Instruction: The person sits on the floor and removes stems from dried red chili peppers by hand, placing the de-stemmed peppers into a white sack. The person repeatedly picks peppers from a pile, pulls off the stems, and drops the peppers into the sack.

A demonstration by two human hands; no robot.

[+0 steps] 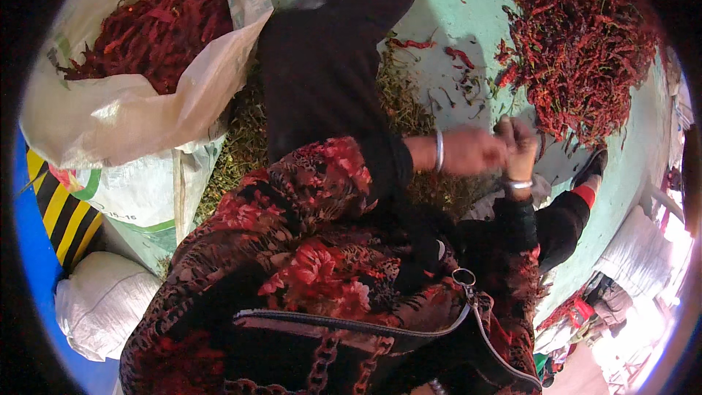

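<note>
My left hand (475, 150), with a bangle at the wrist, is blurred and meets my right hand (516, 148) over the pale green floor (439, 14). My right hand has its fingers curled closed; whatever is between them I cannot make out. Just beyond it lies a big pile of dried red chillies (570, 66). A few loose chillies (461, 58) and dark stems (439, 99) lie nearby. Greenish-brown stems and debris (406, 110) lie heaped under and beside my hands.
At the left, an open woven sack (131, 132) holds red chillies (161, 29), above a tied white sack (102, 300) beside a blue edge and yellow-black stripes (58, 205). My outstretched dark-clothed leg (329, 51) crosses the middle. Pale sacks and cloths (632, 249) sit at the right.
</note>
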